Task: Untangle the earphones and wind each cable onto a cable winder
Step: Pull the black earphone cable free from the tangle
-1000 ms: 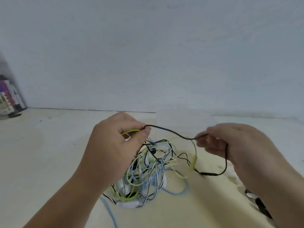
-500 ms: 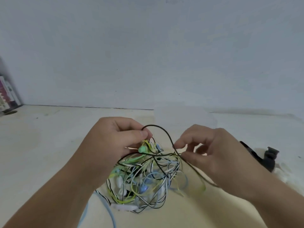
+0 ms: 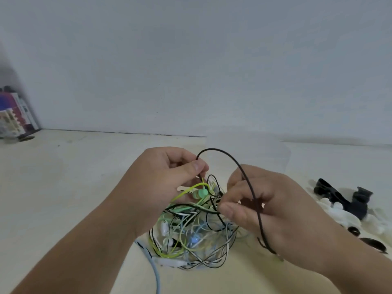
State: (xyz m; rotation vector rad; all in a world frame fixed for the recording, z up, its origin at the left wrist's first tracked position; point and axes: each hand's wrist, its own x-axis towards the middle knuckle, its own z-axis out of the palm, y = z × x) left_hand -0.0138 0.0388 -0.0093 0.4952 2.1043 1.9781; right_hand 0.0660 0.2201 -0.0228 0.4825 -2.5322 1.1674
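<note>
While the left hand (image 3: 167, 183) pinches a black cable (image 3: 252, 194), the right hand (image 3: 269, 211) works the tangle (image 3: 191, 230).
Right thumb and forefinger nip a dark strand; the black loop arches over its knuckles.

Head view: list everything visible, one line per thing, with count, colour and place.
earphone tangle: one bundle, green, yellow, blue, white and black cables, centre of table
black cable: one, arching from left grip over right hand
mint earbud: one, top of the tangle
cable winders: count unclear, black, right of table beside white pieces
books: a few, multicoloured, far left by the wall
table: one, cream
left hand: pinching black cable
right hand: pinching a strand at the tangle
</note>
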